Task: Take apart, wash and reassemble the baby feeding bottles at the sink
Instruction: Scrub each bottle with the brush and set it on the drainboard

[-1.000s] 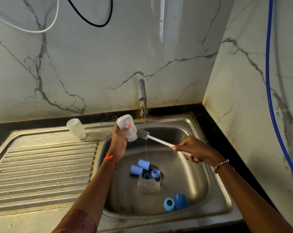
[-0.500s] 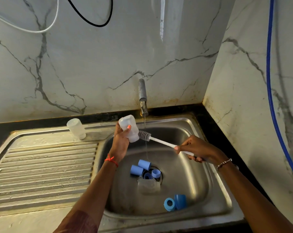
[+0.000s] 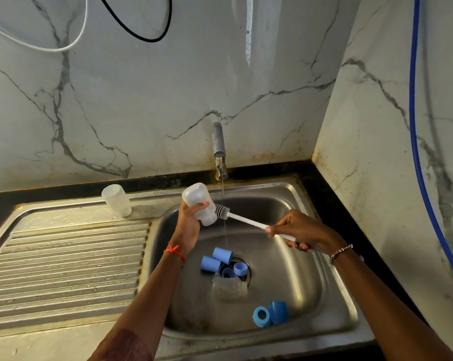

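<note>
**Brush head sits at the bottle's mouth, axis to axis**

Head view: I take the tap (image 3: pixel 218 144) as my landmark. Just below and left of its spout, my left hand (image 3: pixel 189 222) wraps around the translucent bottle body (image 3: pixel 200 203), fingers curled around its lower half and a thumb across the front. The bottle is tilted: its closed base points up and left, away from the tap, and its open mouth points down and right, toward the thin water stream (image 3: pixel 223 204).

My right hand (image 3: pixel 297 231) is lower and right of the tap, pinching the white handle of the bottle brush (image 3: pixel 242 220) between fingertips and thumb, the other fingers folded under it. The handle runs up and left from that hand, and the dark bristle head lies right at the bottle's mouth, touching or just outside it; I cannot tell whether any bristle is inside.

I judge that the next push depends on this: the brush's long axis nearly lines up with the bottle's, so the right hand drives along it while the left steadies.

Below the tap, in the sink basin (image 3: pixel 308 280), blue caps and rings (image 3: pixel 221 261) cluster at the drain. A second bottle body (image 3: pixel 116 200) stands inverted on the drainboard, well left of the tap.
</note>
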